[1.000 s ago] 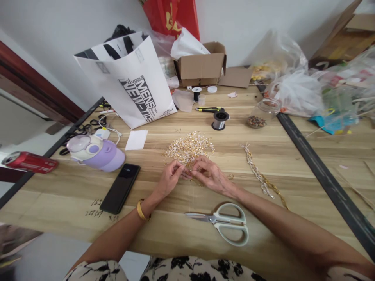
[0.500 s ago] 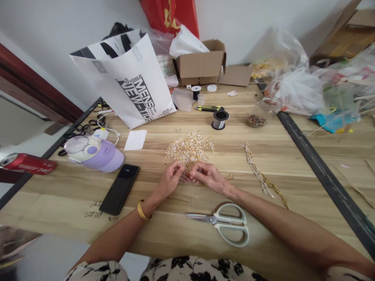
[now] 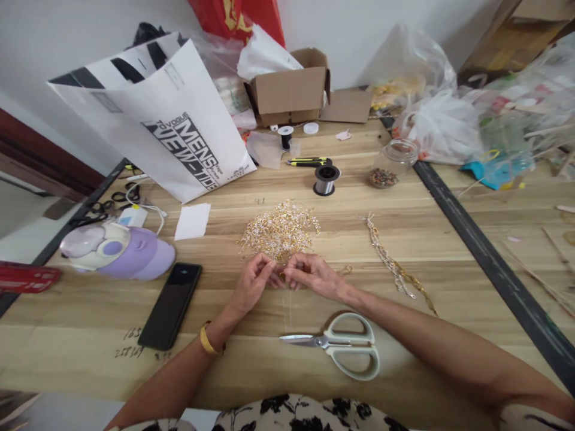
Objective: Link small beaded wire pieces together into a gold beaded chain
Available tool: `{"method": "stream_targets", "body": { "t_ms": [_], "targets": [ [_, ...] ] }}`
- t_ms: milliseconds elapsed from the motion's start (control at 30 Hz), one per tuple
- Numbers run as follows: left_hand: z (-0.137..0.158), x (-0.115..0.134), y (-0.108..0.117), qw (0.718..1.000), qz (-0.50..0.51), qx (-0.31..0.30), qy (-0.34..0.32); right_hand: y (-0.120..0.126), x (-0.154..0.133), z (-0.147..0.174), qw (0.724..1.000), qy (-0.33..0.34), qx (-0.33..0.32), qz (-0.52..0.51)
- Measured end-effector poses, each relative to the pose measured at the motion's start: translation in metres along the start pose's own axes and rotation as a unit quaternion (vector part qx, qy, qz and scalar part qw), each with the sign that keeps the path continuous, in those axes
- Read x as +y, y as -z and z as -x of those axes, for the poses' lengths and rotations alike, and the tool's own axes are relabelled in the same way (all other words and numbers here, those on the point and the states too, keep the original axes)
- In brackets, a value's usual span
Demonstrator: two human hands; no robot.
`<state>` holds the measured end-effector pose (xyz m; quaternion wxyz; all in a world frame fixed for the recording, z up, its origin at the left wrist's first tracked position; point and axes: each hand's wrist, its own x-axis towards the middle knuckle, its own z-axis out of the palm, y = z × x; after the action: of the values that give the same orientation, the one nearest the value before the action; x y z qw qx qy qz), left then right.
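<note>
From the left, we see our left hand [image 3: 250,284] resting low over the pale wood-grain bench [image 3: 251,359], thumb and forefinger drawn together in a tight pinch. Just beyond the fingertips, touching or nearly so, lies a loose heap of tiny gold and clear glittering pieces [image 3: 281,230], its longer spread running side to side. Neither hand is plainly nearer; the heap sits square ahead of the gap between them. In that gap we make out a small gold-coloured piece [image 3: 282,276]; we judge both pinches hold it, but it is too small for us to tell its long axis. Our right hand [image 3: 314,277] mirrors the left, its fingers closed and pointing left. Farther right, silver and gold chain strands [image 3: 386,256] slant from the far side towards our right forearm, well apart from the fingers.
</note>
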<state>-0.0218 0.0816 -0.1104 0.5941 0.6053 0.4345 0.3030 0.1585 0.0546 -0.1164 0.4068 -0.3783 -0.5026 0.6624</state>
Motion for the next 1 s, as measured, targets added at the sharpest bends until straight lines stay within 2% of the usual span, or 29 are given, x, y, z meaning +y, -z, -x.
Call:
{"method": "stream_targets", "body": {
  "t_ms": [200, 333, 467, 600, 767, 900, 1000],
  "targets": [
    [0.004, 0.007, -0.004, 0.994, -0.084, 0.028, -0.065, 0.002, -0.002, -0.002, 0.999, 0.000, 0.028, 0.017],
    [0.008, 0.009, -0.008, 0.987, -0.133, 0.022, -0.087, 0.003, -0.002, -0.002, 0.994, 0.031, 0.020, 0.099],
    [0.010, 0.008, -0.011, 0.986, -0.139, 0.016, -0.088, 0.005, -0.004, 0.000, 0.984, 0.064, 0.007, 0.169],
    [0.008, 0.010, -0.012, 0.996, -0.071, 0.015, -0.058, 0.006, -0.008, 0.001, 0.986, 0.067, -0.003, 0.150],
    [0.004, 0.012, -0.010, 0.996, 0.066, -0.027, 0.047, 0.008, -0.011, -0.001, 0.996, 0.044, 0.014, 0.080],
    [0.001, 0.013, -0.010, 0.991, 0.081, -0.082, 0.067, 0.010, -0.011, -0.002, 0.998, 0.020, 0.021, 0.057],
    [0.000, 0.014, -0.011, 0.993, 0.063, -0.075, 0.069, 0.011, -0.011, -0.001, 0.997, 0.026, 0.020, 0.069]
  ]
}}
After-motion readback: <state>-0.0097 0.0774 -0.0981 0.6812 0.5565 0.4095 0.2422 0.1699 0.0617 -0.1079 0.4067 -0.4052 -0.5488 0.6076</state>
